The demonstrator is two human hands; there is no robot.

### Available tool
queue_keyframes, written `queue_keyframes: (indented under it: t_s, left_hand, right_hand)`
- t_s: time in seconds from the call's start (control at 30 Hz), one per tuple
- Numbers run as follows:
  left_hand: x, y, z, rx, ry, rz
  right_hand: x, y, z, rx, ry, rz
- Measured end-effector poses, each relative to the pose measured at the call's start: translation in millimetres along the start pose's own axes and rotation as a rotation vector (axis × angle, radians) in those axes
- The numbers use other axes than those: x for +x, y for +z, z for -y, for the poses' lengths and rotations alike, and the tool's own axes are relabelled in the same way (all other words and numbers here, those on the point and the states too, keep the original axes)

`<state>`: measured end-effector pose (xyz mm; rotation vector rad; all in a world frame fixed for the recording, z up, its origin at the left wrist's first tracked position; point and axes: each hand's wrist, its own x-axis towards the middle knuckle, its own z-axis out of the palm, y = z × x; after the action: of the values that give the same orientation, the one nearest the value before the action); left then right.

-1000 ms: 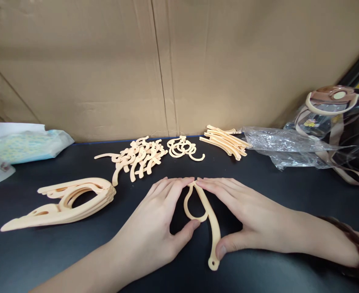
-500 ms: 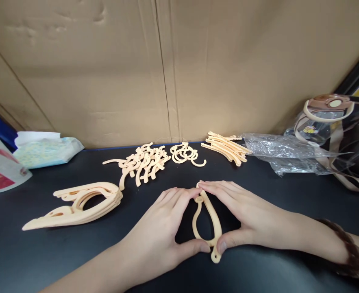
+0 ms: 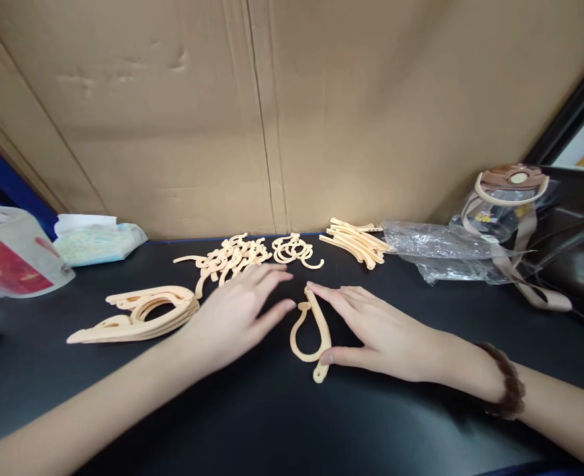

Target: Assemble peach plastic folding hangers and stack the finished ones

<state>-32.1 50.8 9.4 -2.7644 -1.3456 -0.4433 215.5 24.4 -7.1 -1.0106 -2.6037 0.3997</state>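
On the black table lies a cream plastic folding-hanger part [image 3: 324,327], a curved arm with a looped piece on its left side. My right hand [image 3: 371,330] holds it along its right edge, index fingertip at the top end and thumb near the bottom end. Away from that part, my left hand [image 3: 242,314] hovers with nothing in it, thumb and fingers apart. Behind its fingers is a pile of short curved cream pieces [image 3: 229,254], partly covered by the hand. To its left sits a stack of cream folding hangers [image 3: 147,314], close to the wrist.
Small cream hooks [image 3: 292,250] and a bundle of long cream arms [image 3: 356,241] lie at the back. Clear plastic bags [image 3: 440,248] and a strapped bottle [image 3: 507,192] stand right; a tissue pack [image 3: 100,241] and a white-and-red roll [image 3: 18,254] left. Cardboard [image 3: 172,119] rises behind.
My left hand has let go of the hanger part and moved left and up toward the curved pieces. My right hand stays on the part. The view has shifted slightly.
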Motion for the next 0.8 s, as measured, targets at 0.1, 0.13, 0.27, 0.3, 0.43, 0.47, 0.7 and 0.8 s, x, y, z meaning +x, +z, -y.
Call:
queue_keyframes:
  t_s: [0.1,0.13,0.27,0.3,0.43,0.47,0.7,0.8]
  left_hand:
    - [15,-4.7,30,0.155,-0.034,-0.035]
    - [19,-5.1,40,0.169,-0.051,-0.034]
    - [28,-4.2,74,0.156,-0.055,0.066]
    - [29,-3.9,79,0.150,-0.053,0.085]
    - [31,-3.8,87,0.145,-0.062,0.099]
    - [32,-3.8,87,0.147,-0.066,0.097]
    - [35,-5.0,80,0.174,-0.124,0.050]
    - [38,-9.9,74,0.179,-0.166,0.028]
  right_hand:
    - [-1,-1,1,-0.049,-0.038,-0.021]
    - [0,-2,0,-0.062,-0.043,-0.033]
    - [3,-6,-17,-0.218,0.035,-0.106]
    - [4,-8,-24,-0.282,0.063,-0.126]
    - [6,-12,-60,-0.417,0.155,-0.173]
    - [6,-12,-68,-0.440,0.173,-0.179]
    - [5,-14,-84,-0.587,0.235,-0.158]
    - [7,-17,-79,-0.638,0.243,-0.150]
